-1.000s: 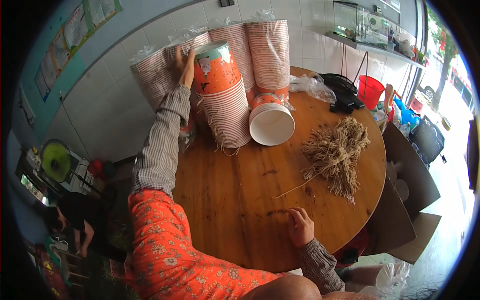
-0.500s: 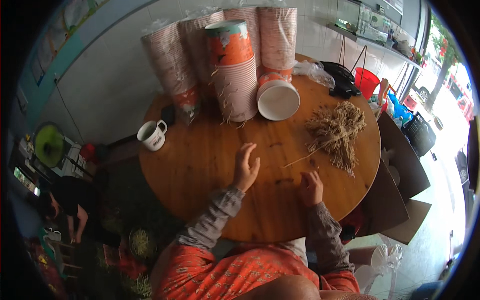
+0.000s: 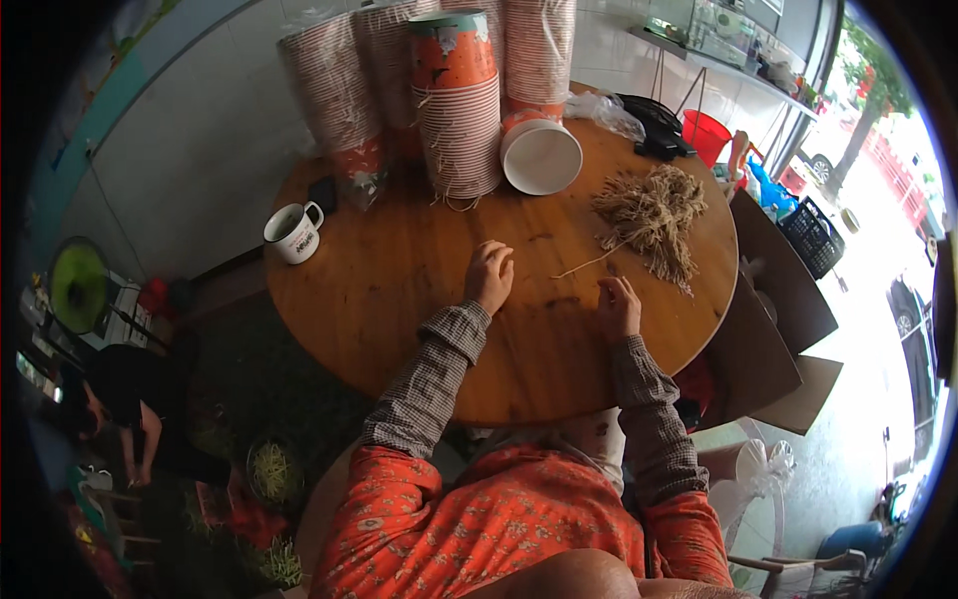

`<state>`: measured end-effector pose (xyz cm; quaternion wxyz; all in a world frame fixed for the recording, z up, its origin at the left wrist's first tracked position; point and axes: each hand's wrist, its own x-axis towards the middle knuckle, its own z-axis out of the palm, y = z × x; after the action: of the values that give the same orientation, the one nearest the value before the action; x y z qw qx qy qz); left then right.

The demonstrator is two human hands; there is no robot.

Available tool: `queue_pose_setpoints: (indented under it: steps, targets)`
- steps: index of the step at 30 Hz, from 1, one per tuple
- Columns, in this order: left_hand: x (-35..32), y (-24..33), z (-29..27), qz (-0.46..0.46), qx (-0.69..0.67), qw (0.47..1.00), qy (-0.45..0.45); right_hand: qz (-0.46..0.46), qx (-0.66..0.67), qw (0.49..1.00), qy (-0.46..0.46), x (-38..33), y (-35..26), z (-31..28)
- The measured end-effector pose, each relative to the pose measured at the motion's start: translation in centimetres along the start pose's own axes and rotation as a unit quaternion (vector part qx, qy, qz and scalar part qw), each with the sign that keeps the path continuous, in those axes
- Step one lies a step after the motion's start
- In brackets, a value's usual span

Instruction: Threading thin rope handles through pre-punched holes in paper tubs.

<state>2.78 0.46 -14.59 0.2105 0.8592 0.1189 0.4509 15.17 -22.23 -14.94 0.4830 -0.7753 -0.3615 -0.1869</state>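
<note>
1. Since half a second ago, we see that our left hand has slid a little farther across the round wooden table, while our right hand has stayed almost where it was.
2. Nearest the table's front edge, our right hand rests on the wood with its fingers bent; it seems to pinch one end of a thin straw string, though the grip itself is too small for us to tell surely.
3. Our left hand lies just left of it, knuckles up and fingers curled down on the bare tabletop, with nothing visible in it.
4. From our right hand, the string runs away toward a loose heap of straw strings on the right part of the table.
5. Toward the table's left edge stands a white mug with its handle turned to the right.
6. Past the middle of the table lies a white paper bucket on its side, its mouth facing us.
7. Just left of it rises a stack of paper buckets with an orange one on top.
8. Along the table's far rim stand more tall stacks wrapped in clear plastic.
</note>
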Motion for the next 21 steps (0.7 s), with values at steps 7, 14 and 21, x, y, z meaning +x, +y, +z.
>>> queue_pose_setpoints:
  steps: [7, 14, 21]
  targets:
    - [-0.1, -0.5, 0.2, -0.026, -0.022, 0.999, -0.04, 0.017, 0.001, 1.0, -0.022, -0.3, -0.1, 0.3]
    - [0.2, -0.9, 0.8, -0.013, -0.017, 0.999, -0.024, 0.007, 0.01, 1.0, -0.02, 0.0, -0.2, -0.1]
    - [0.2, -1.5, 0.6, -0.014, -0.027, 0.999, -0.029, -0.01, -0.003, 1.0, -0.008, 0.2, -0.4, 0.0]
